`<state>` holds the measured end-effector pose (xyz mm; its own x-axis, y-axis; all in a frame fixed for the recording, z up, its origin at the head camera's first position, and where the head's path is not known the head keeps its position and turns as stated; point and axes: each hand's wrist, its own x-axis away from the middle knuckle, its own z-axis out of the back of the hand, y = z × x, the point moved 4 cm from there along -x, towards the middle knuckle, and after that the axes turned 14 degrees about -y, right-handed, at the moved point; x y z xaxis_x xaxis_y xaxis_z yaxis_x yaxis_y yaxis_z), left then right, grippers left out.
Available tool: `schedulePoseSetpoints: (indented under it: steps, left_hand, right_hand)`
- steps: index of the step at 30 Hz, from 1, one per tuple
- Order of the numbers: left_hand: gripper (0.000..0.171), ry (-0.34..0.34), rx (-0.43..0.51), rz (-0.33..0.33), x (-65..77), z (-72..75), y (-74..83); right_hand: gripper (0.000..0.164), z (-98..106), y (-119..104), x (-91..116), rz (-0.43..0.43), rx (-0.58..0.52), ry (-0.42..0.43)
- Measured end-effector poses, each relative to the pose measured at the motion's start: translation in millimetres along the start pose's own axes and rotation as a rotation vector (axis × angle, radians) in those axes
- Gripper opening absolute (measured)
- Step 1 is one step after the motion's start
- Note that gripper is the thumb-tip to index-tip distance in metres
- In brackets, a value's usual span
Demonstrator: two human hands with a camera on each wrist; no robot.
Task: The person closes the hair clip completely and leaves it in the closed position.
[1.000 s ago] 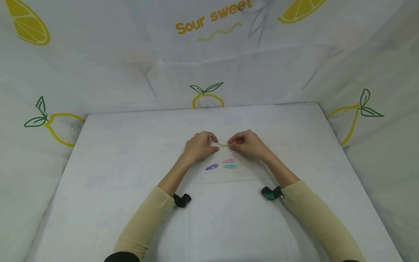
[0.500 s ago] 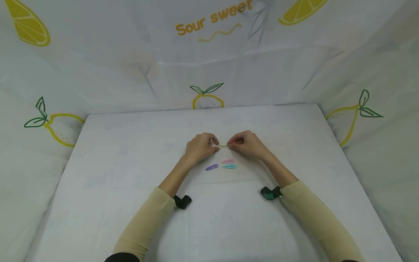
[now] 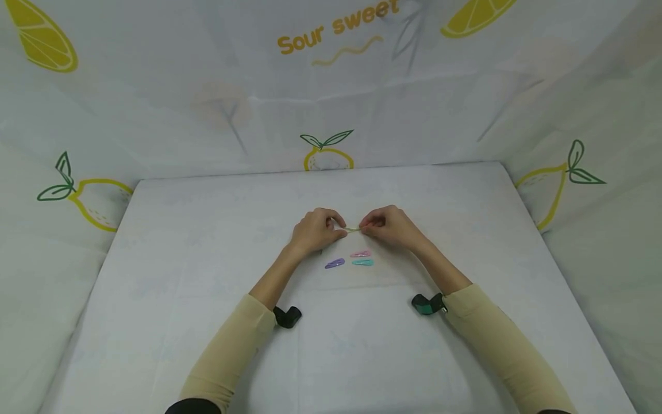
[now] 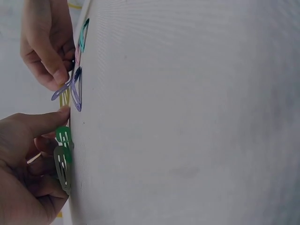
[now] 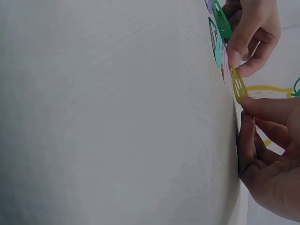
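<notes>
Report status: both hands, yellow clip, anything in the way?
Left hand, right hand hold opposite ends of yellow clip. Nothing visibly blocking. Green clip near left hand; purple clip, pink clip, turquoise clip close by.

A yellow clip (image 5: 239, 88) has a green clip (image 5: 225, 29) and a grey-green clip (image 4: 62, 169) to its left. Nearer, a purple clip (image 3: 334, 263) sits left of a pink clip (image 3: 361, 253) and a turquoise clip (image 3: 362, 262). The surface (image 3: 357, 356) is white, the sleeves (image 3: 224, 345) beige. The white backdrop (image 3: 155, 92) bears yellow lemons (image 3: 45, 43), green leaves (image 3: 337, 138) and orange lettering (image 3: 338, 26).

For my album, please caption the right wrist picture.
Left hand and right hand hold a yellow clip; green clip, turquoise clip, pink clip nearby.
</notes>
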<state>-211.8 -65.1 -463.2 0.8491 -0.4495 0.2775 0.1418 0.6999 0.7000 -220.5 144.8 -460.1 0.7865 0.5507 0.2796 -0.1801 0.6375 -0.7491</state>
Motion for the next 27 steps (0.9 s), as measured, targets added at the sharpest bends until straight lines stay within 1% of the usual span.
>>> schedulePoseSetpoints:
  steps: [7, 14, 27]
  left_hand:
    - [0.017, -0.018, 0.027, -0.016, -3.7, 1.7, -5.0]
    - [0.016, -0.027, 0.049, -0.025, -4.7, 2.4, -8.3]
    - [0.016, -0.011, 0.046, -0.037, -4.8, 0.0, -10.2]
  right_hand:
    - [0.013, 0.6, -1.6, -0.1, -0.012, -0.004, -0.01]
    - [0.012, 0.3, -1.4, -0.8, -0.007, -0.001, -0.007]
    - [0.012, -1.8, -0.7, 0.3, 0.006, -0.009, 0.0]
